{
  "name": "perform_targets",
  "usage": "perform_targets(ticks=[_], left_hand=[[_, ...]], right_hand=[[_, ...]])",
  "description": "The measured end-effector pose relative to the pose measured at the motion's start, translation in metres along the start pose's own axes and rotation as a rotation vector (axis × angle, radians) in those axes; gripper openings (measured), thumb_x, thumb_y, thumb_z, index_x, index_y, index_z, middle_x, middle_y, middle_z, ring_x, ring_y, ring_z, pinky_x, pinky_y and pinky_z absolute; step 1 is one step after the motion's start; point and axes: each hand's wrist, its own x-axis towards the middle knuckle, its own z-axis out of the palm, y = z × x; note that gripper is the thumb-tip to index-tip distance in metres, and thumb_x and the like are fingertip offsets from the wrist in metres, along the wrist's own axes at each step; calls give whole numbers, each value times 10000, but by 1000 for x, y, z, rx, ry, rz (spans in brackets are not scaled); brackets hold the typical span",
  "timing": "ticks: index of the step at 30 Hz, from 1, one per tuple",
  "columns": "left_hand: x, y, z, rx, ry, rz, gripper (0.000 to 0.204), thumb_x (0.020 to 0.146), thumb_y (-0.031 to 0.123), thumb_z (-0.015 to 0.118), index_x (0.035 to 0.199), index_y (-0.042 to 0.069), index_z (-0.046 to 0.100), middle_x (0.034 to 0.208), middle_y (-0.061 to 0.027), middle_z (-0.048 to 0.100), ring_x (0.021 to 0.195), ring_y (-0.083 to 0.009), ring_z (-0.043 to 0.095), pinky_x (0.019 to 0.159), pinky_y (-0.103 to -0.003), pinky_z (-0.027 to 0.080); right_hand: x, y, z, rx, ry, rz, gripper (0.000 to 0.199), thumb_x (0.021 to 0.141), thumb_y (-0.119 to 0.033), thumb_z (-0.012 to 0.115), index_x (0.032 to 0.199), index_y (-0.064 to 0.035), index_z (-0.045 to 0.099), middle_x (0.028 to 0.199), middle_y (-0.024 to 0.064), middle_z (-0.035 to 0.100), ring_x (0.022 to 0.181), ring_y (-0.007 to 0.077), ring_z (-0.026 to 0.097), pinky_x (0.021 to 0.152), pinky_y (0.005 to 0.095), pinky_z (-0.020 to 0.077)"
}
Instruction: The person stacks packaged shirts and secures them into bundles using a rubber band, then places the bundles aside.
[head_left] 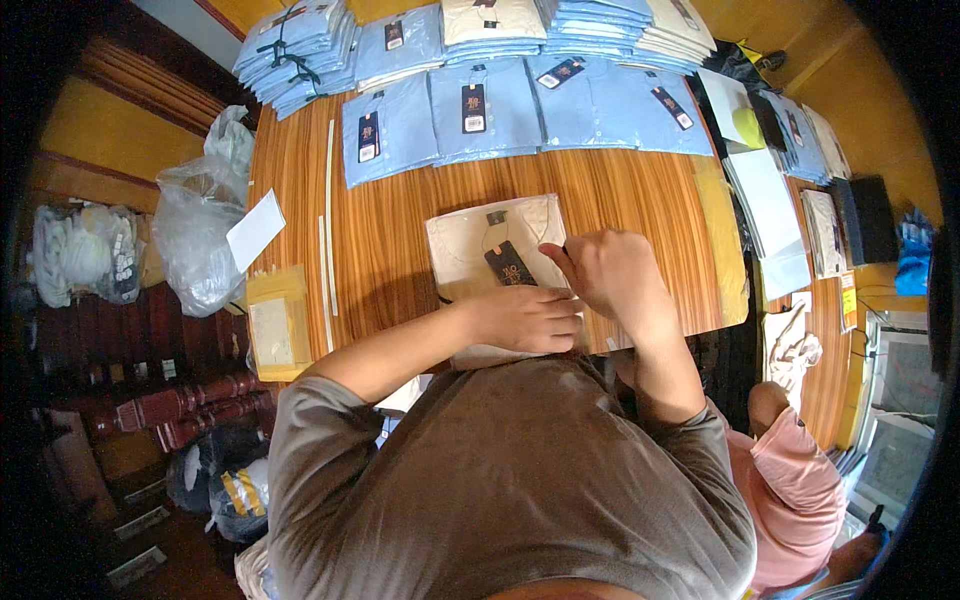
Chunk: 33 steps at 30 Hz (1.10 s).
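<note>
A folded cream shirt [465, 262] in a clear plastic bag lies near the table's front edge, right before my body. On its front is a dark hang tag [512, 262] on a looped string, below a small dark neck label. My left hand [530, 318] lies across the lower part of the shirt, fingers stretched out and close together, covering the tag's lower end. At the bag's right edge, my right hand [612, 272] is closed, its thumb pointing onto the bag. Whatever its curled fingers hold, if anything, is hidden.
Bagged blue shirts [487, 108] with dark tags line the far side, with taller stacks [300, 55] behind. White paper [257, 230] and plastic bags [200, 220] are at left. A person in pink [790, 490] sits at right, near a second table [825, 370].
</note>
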Motion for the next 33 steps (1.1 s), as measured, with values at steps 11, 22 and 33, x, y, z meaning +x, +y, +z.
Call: perform_targets(ticks=[11, 22, 33], left_hand=[[25, -10, -8, -26, -96, -477, 306, 982, 255, 593, 1213, 58, 635, 1110, -189, 676, 1008, -375, 683, 870, -472, 562], [30, -44, -41, -361, -48, -563, 319, 996, 343, 681, 953, 28, 715, 880, -182, 714, 827, -343, 697, 749, -442, 529], [-15, -11, -24, -240, 100, -591, 320, 955, 239, 717, 1171, 36, 597, 1053, -150, 705, 940, -333, 694, 807, -435, 560]], right_hand=[[-40, 2, -25, 266, -232, -70, 343, 1007, -363, 621, 1074, -41, 717, 715, 159, 700, 668, 347, 709, 598, 451, 563], [-39, -65, 92, 8, 72, -166, 138, 896, -194, 626, 965, -133, 728, 930, 47, 716, 861, 174, 745, 645, 341, 594], [-31, 47, 88, 885, 241, 14, 216, 1033, -216, 581, 961, -47, 695, 884, 158, 715, 849, 370, 725, 690, 479, 554]])
